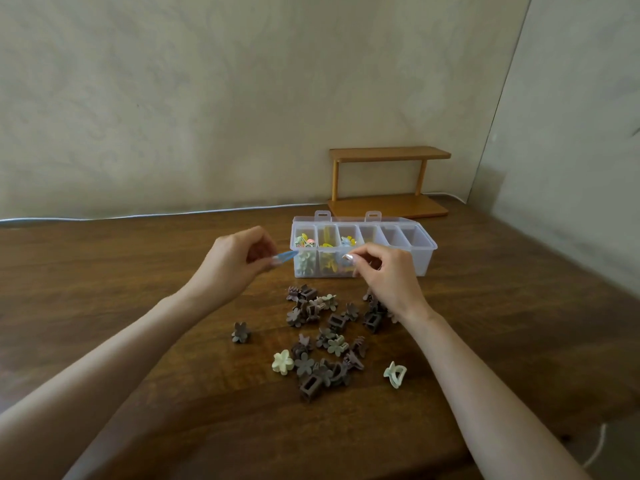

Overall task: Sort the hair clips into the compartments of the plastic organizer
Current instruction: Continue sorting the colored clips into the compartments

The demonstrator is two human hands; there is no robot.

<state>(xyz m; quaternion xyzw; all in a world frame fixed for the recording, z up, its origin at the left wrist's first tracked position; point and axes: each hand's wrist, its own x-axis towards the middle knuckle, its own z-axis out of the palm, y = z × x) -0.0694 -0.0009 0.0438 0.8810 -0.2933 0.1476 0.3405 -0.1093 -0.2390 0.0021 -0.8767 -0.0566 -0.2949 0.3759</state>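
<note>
Wooden table (138,271) is bearing loose clips (304,363) at centre frame. Left hand (239,261) is pinching a blue clip (288,256), likely light and slick, by its blunt end. Right hand (384,268) is curling, its hold unclear.

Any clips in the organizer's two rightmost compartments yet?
No: the two rightmost compartments of the organizer show only bare clear plastic, while the clips sit in the left ones.

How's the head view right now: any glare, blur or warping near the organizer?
Head view: soft, dim light, no hard shadows, no glare on the organizer. Head view: wide-angle warp bows the table's far edge. Head view: the clip pile is sharp enough to tell shapes; clips behind the organizer's front wall look hazy; whatever the right hand pinches is too small to make out.
</note>
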